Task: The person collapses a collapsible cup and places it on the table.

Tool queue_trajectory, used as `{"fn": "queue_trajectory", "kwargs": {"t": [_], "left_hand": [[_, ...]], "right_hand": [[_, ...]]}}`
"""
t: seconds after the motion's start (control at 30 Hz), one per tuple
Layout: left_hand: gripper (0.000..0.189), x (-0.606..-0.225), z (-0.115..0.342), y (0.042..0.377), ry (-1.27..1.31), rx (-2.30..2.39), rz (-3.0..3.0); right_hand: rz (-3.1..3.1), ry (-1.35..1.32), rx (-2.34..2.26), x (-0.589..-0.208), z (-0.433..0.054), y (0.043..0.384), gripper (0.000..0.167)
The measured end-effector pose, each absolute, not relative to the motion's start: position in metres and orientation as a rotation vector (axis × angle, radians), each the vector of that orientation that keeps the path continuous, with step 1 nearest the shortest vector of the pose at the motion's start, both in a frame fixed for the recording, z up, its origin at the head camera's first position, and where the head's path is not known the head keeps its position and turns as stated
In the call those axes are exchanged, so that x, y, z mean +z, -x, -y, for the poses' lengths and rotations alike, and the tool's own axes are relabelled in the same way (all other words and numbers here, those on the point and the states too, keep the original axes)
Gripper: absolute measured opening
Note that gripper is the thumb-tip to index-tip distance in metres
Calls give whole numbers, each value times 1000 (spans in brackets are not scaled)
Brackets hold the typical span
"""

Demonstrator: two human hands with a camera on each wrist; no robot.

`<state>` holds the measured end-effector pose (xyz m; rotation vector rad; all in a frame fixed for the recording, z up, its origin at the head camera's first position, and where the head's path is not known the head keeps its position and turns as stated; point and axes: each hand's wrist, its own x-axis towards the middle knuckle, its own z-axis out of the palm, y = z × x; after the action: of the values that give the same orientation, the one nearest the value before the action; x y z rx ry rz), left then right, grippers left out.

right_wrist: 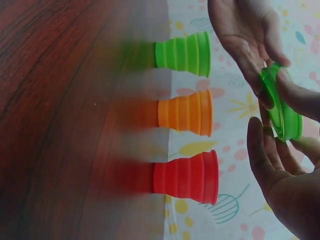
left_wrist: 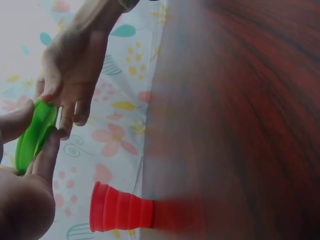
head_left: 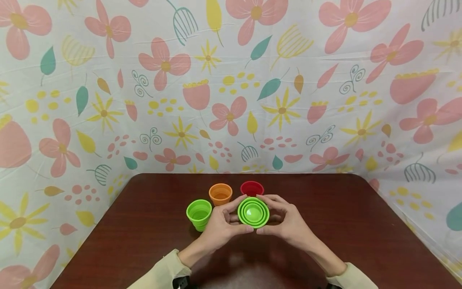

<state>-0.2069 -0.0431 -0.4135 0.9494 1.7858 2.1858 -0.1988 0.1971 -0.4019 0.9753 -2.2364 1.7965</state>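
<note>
The collapsed green cup (head_left: 253, 212) sits between the two hands, raised off the dark table (head_left: 343, 204), and the relation that seems to matter most is that neither hand is nearer to it: the left hand (head_left: 224, 221) pinches its left side and the right hand (head_left: 288, 223) pinches its right side, each with the thumb at the near edge and a finger at the far edge. Being a round, flattened disc, it has no real long axis across its face; its short axis, through the centre of the rings, tips toward the head camera, so the ringed face shows almost as a full circle (whether that face is the mouth or the base is hard to tell). The tips of the two thumbs come close together along the near rim, and the fingers do likewise along the far rim. Any push or pull would, I judge, best run through that centre, with both grips sharing it evenly. Beyond the hands stand three upright cups: the tall green cup (head_left: 199, 212) just left of the left hand, the orange cup (head_left: 220, 194) farther back, and the red cup (head_left: 252, 187) on the far side of the disc, partly hidden by it and the fingertips.
</note>
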Motion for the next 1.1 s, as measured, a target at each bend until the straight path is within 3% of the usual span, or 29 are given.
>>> {"fn": "queue_trajectory", "kwargs": {"t": [0.5, 1.1], "left_hand": [[85, -418, 33, 206, -859, 2192, -1813], [85, -424, 15, 210, -793, 2227, -1815]], "right_hand": [[2302, -942, 1770, -402, -200, 202, 88], [2352, -883, 1860, -401, -213, 206, 85]]}}
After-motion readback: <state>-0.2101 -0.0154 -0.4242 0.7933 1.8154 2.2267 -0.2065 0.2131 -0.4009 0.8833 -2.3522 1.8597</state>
